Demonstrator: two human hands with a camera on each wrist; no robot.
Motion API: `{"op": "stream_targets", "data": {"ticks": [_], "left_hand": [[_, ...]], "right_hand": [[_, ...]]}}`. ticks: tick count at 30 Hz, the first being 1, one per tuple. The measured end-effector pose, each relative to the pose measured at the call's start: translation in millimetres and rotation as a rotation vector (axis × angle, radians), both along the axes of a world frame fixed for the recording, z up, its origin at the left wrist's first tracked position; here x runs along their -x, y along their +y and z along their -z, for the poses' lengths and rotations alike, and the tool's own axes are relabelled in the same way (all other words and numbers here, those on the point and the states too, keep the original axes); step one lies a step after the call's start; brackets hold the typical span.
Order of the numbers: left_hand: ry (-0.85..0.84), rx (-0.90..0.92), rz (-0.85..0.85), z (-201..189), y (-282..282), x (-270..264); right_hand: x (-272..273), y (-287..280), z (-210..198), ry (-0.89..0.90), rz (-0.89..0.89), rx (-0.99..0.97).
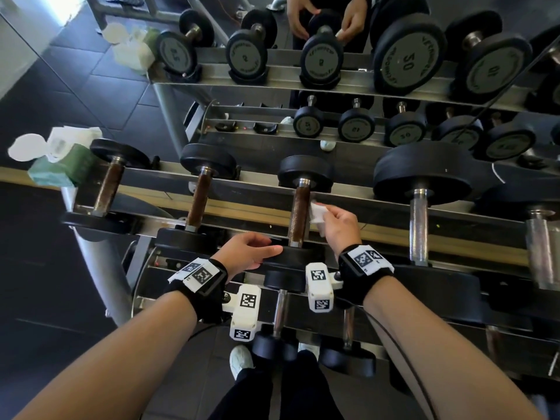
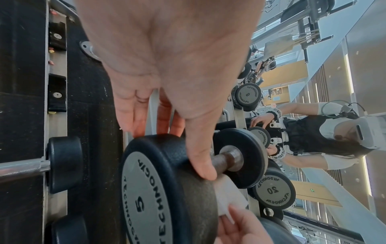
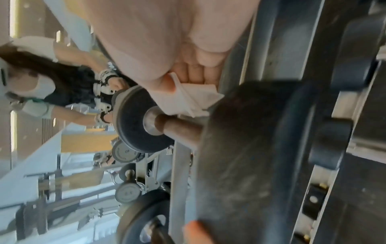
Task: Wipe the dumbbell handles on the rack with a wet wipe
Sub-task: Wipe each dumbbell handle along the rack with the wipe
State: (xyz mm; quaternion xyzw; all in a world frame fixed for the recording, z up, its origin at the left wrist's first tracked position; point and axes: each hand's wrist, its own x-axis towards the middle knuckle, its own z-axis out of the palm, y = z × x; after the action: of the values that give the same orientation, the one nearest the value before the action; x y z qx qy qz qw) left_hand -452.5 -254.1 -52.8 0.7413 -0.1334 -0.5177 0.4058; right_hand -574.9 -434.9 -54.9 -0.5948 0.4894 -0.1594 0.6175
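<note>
On the rack's top tier (image 1: 242,204), the third dumbbell has a brown, rusty handle (image 1: 298,216) between black heads. My right hand (image 1: 325,215) pinches a folded white wet wipe (image 1: 317,213) against the right side of that handle, near its far end. My left hand (image 1: 266,253) grips the near head (image 1: 298,256) of the same dumbbell, thumb lying over its rim. The left wrist view shows the thumb on the "5" head (image 2: 146,189), the handle (image 2: 221,161) and the wipe (image 2: 229,198). In the right wrist view the wipe (image 3: 188,97) sits beside the handle (image 3: 179,127).
Two more brown-handled dumbbells (image 1: 198,201) lie to the left and a large chrome-handled one (image 1: 419,219) to the right. A green wet-wipe pack (image 1: 60,165) with its lid open stands at the rack's left end. A lower tier holds small dumbbells (image 1: 280,310). A mirror behind reflects the rack.
</note>
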Motion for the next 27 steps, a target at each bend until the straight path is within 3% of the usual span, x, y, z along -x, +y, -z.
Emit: {"op": "stream_targets", "data": {"ticks": [5, 14, 22, 27], "left_hand": [[0.002, 0.003, -0.011, 4, 3, 1], [-0.017, 0.014, 0.012, 6, 4, 1], [-0.026, 0.014, 0.018, 7, 2, 2], [-0.007, 0.017, 0.018, 6, 3, 0]], "right_hand": [[-24, -4, 0, -0.080, 0.025, -0.065], [-32, -5, 4, -0.041, 0.036, -0.123], [14, 14, 3, -0.019, -0.217, 0.037], [-12, -18, 1, 0.002, -0.005, -0.068]]}}
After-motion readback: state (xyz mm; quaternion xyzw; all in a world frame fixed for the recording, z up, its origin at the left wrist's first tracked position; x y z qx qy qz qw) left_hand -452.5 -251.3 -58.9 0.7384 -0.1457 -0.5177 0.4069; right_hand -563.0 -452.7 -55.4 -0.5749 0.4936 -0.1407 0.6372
